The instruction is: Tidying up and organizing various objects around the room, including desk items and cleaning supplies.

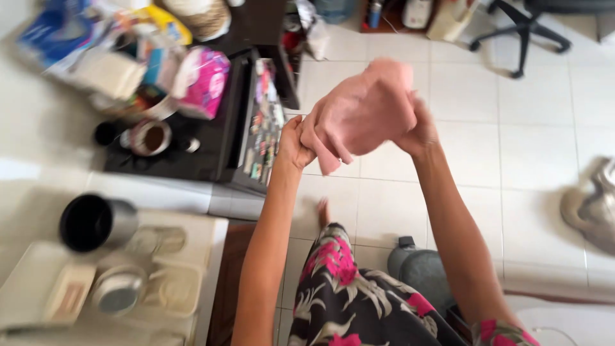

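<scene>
Both of my hands hold a pink cloth (365, 109) up in front of me, above the white tiled floor. My left hand (293, 144) grips its lower left edge, with a corner of the cloth hanging down beside it. My right hand (419, 131) grips the cloth's right side from behind, partly hidden by the fabric. The cloth is bunched and blurred.
A dark low table (211, 147) at the left carries a pink packet (206, 82), cups and clutter. A white tray (32, 282) at the lower left bears a black cup (93, 223) and lids. An office chair's base (522, 32) stands far right; a grey bag (592, 205) lies right.
</scene>
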